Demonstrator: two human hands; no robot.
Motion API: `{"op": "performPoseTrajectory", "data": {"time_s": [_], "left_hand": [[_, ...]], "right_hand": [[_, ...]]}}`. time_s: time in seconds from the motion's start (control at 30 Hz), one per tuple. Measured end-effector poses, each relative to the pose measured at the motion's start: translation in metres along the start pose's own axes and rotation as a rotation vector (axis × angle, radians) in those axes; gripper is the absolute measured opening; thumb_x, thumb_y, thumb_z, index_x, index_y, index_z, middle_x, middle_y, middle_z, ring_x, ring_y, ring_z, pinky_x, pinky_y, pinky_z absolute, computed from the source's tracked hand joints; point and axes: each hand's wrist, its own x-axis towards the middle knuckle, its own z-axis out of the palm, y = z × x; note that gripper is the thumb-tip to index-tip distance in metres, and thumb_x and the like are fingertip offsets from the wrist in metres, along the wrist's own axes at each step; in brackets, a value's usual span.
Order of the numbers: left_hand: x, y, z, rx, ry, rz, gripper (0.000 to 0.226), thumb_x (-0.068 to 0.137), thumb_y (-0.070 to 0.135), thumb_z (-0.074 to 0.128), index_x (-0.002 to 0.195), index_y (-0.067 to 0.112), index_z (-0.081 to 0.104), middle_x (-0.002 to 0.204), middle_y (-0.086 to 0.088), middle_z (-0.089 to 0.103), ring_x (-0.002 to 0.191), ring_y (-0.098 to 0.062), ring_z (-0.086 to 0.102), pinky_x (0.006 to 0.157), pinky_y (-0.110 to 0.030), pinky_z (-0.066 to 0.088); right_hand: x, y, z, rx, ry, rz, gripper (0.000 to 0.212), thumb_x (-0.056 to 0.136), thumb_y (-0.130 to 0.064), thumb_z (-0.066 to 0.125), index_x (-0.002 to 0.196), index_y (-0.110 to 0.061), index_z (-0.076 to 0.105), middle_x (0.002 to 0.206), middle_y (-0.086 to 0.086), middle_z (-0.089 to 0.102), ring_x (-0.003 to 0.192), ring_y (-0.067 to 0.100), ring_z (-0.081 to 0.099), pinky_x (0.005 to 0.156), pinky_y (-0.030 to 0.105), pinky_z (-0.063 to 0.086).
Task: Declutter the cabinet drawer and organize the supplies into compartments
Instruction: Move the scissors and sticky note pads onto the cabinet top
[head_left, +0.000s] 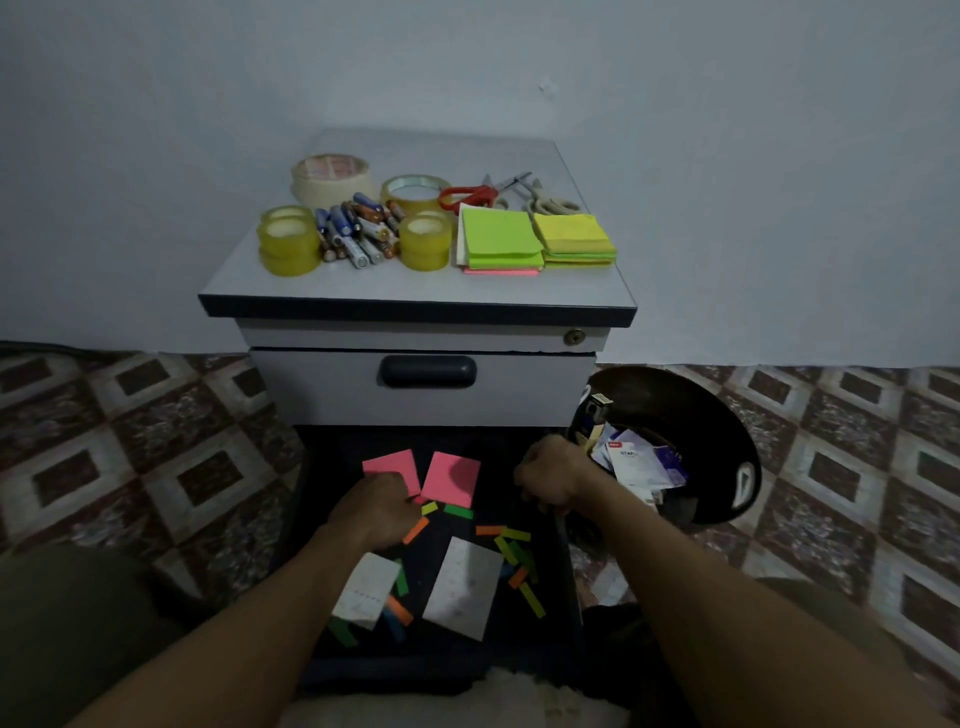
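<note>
Cabinet top carries sorted tapes and batteries, probably emptied out first. Open drawer: pink notes at back, flags scattered. Left hand curled at the notes' near edge, right hand curled at drawer's right edge; grasp indeterminable.

Left forearm and right forearm are bare, reaching forward and down from the bottom corners and converging toward centre. Left grip is back-up, knuckles forward, fingers curled under. Right grip is slightly further out, also back-up, fingers curled fist-like. Fingertips are hidden on both, so can't tell if either holds anything. Grips are apart.
</note>
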Motion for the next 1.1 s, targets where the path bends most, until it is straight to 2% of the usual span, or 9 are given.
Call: {"op": "performPoseTrajectory", "data": {"time_s": [0.1,0.23,0.3,0.4,0.53,0.67,0.77,0.9,1.1], "left_hand": [[-0.004,-0.021,-0.001,-0.019,-0.038,-0.084,0.024,0.090,0.036,0.061,0.084,0.012,0.063,0.095,-0.008,0.068,0.085,-0.020,0.064,0.063,-0.023,0.045],[-0.010,-0.042,0.009,0.032,-0.079,-0.185,0.034,0.086,0.031,0.064,0.113,0.011,0.063,0.112,-0.006,0.065,0.094,-0.018,0.063,0.077,-0.026,0.054],[-0.015,-0.049,0.016,0.066,-0.099,-0.226,0.055,0.082,0.039,0.069,0.129,0.014,0.056,0.127,-0.007,0.058,0.107,-0.020,0.060,0.090,-0.032,0.054],[-0.020,-0.053,0.028,0.130,-0.107,-0.267,0.094,0.078,0.044,0.075,0.152,0.015,0.026,0.151,-0.012,0.035,0.132,-0.027,0.045,0.104,-0.034,0.045],[-0.019,-0.046,0.035,0.142,-0.070,-0.296,0.107,0.077,0.039,0.079,0.156,0.015,0.011,0.151,-0.013,0.032,0.135,-0.029,0.042,0.102,-0.035,0.044],[-0.017,-0.046,0.036,0.043,-0.049,-0.329,0.115,0.071,0.036,0.086,0.155,0.012,0.011,0.147,-0.011,0.041,0.130,-0.027,0.047,0.100,-0.035,0.047],[-0.017,-0.046,0.035,-0.035,-0.047,-0.354,0.100,0.071,0.034,0.087,0.149,0.011,0.028,0.140,-0.009,0.048,0.125,-0.026,0.052,0.096,-0.034,0.050],[-0.012,-0.046,0.027,-0.132,-0.012,-0.357,0.051,0.086,0.025,0.073,0.131,0.007,0.056,0.125,-0.009,0.061,0.107,-0.022,0.060,0.082,-0.029,0.052],[-0.006,-0.047,0.024,-0.568,0.049,-0.311,0.011,0.091,0.011,0.066,0.101,0.008,0.066,0.107,-0.013,0.066,0.087,-0.020,0.060,0.069,-0.027,0.048]], "right_hand": [[0.002,-0.011,0.035,-0.045,-0.035,-0.024,0.025,0.091,-0.023,0.056,0.098,-0.004,0.071,0.091,0.012,0.071,0.085,0.026,0.069,0.066,0.032,0.055],[0.003,-0.011,0.076,-0.229,-0.111,-0.081,0.033,0.094,-0.028,0.053,0.116,-0.006,0.064,0.116,0.014,0.067,0.106,0.028,0.064,0.080,0.031,0.050],[0.005,-0.002,0.095,-0.297,-0.126,-0.060,0.047,0.091,-0.032,0.058,0.132,-0.009,0.055,0.130,0.014,0.061,0.115,0.029,0.060,0.091,0.031,0.051],[0.003,0.009,0.115,-0.461,-0.143,-0.050,0.082,0.087,-0.045,0.065,0.152,-0.012,0.027,0.150,0.016,0.037,0.133,0.034,0.044,0.108,0.040,0.042],[-0.002,0.012,0.126,-0.617,-0.139,-0.093,0.105,0.081,-0.055,0.071,0.156,-0.013,0.010,0.160,0.015,0.014,0.145,0.035,0.021,0.114,0.047,0.033],[0.001,0.013,0.130,-0.607,-0.116,-0.100,0.106,0.075,-0.055,0.076,0.153,-0.014,0.016,0.155,0.013,0.022,0.142,0.034,0.023,0.114,0.048,0.033],[0.004,0.015,0.129,-0.547,-0.094,-0.082,0.099,0.076,-0.050,0.076,0.151,-0.015,0.021,0.152,0.013,0.023,0.141,0.034,0.022,0.114,0.047,0.031],[0.006,0.016,0.127,-0.470,-0.057,-0.078,0.077,0.083,-0.036,0.069,0.145,-0.014,0.030,0.146,0.013,0.029,0.134,0.033,0.031,0.109,0.044,0.037],[0.009,0.013,0.121,-0.231,-0.016,-0.070,0.052,0.085,-0.028,0.063,0.133,-0.014,0.046,0.135,0.011,0.050,0.124,0.029,0.048,0.100,0.036,0.046]]}}
